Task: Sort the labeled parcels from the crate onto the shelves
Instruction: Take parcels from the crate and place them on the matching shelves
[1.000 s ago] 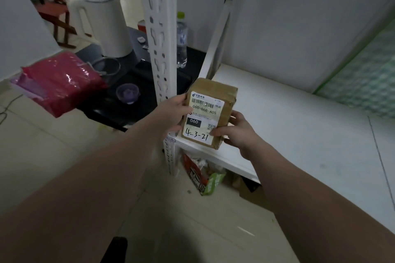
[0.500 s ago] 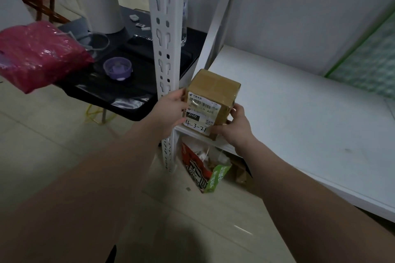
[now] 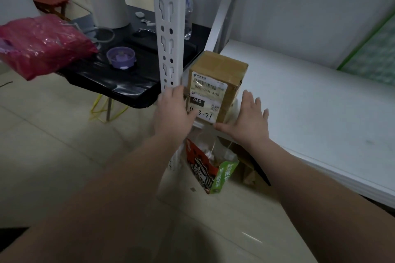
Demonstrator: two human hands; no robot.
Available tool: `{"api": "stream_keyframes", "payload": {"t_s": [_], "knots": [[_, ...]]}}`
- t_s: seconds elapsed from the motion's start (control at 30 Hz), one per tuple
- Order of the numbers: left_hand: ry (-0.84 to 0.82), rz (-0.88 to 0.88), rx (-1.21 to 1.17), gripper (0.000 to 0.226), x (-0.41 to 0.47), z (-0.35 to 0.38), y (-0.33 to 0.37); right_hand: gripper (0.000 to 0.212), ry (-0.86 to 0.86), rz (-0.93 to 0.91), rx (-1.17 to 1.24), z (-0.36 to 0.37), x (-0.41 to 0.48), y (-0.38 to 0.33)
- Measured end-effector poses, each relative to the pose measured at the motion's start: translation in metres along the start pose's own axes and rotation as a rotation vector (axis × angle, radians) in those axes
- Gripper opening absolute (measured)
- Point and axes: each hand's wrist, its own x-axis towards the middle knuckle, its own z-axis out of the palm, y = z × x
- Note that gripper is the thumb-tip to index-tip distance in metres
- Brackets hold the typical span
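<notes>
Both hands flank a brown cardboard parcel [image 3: 220,70] that stands upright on the white shelf [image 3: 310,102], at its front left corner and just beside the perforated white upright [image 3: 168,28] of the rack. The left hand [image 3: 173,113] lies against the parcel's left side with its fingers reaching up between box and upright. Its thumb crosses the lower left corner of the white label [image 3: 208,96] and hides the first character of the handwritten number; whether it presses on the box cannot be told. The right hand [image 3: 249,119] is spread flat with its fingers apart, just right of the parcel, and its thumb points toward the box's lower right corner at the shelf's front edge. It grips nothing.

The label faces the camera, with a barcode above and a black patch reading 060. Left of the upright, a black table [image 3: 128,85] carries a purple lid [image 3: 120,57] near its front edge, and a pink plastic bag [image 3: 40,45] overhangs its left corner. On the floor under the shelf's front left corner leans a red and green snack bag [image 3: 208,171].
</notes>
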Motion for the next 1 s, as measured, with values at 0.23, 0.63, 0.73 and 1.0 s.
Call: {"api": "stream_keyframes", "payload": {"t_s": [0.23, 0.63, 0.73, 1.0], "knots": [[-0.12, 0.208, 0.315, 0.092, -0.04, 0.04, -0.015, 0.107, 0.035, -0.148, -0.304, 0.02, -0.027, 0.017], [-0.237, 0.026, 0.057, 0.101, -0.052, 0.072, -0.003, 0.081, 0.025, -0.123, -0.096, 0.033, -0.016, 0.013], [-0.213, 0.055, 0.02, 0.1, -0.048, 0.074, -0.008, 0.081, 0.025, -0.127, -0.063, 0.034, -0.013, 0.011], [-0.174, 0.095, 0.013, 0.1, -0.048, 0.076, -0.009, 0.076, 0.03, -0.129, -0.016, 0.034, -0.006, 0.014]]}}
